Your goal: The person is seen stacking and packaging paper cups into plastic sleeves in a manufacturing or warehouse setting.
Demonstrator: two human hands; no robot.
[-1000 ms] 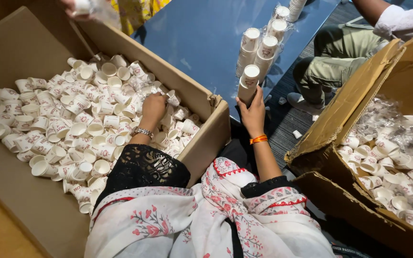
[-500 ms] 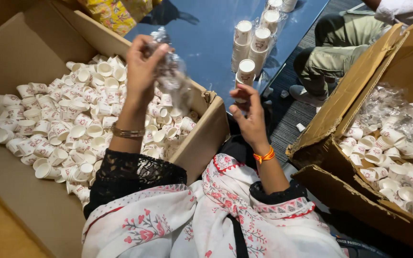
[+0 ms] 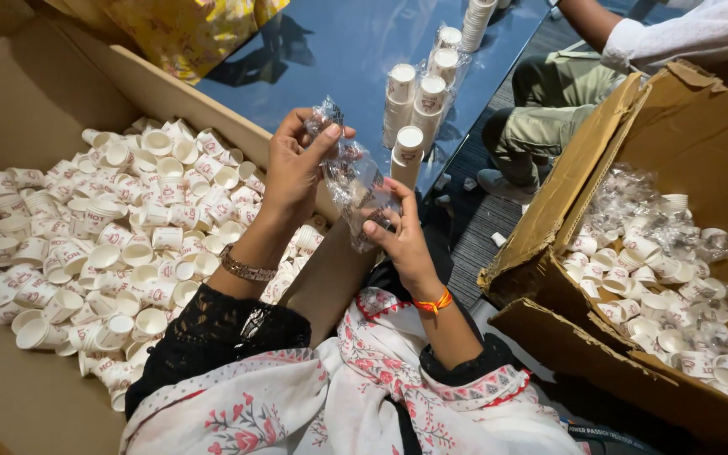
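We hold a clear plastic sleeve [image 3: 357, 181] at mid-frame: our left hand [image 3: 297, 164] pinches its top end, our right hand [image 3: 398, 236] grips its lower end, both closed on it. The sleeve looks empty, so we judge this the opening step. Loose cups [image 3: 128, 244] fill the box [image 3: 27, 109] at left; wrapped stacks [image 3: 419, 105] stand on the blue table [image 3: 330, 50] above.

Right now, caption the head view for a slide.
Left hand and right hand hold a clear plastic sleeve above a box of paper cups.
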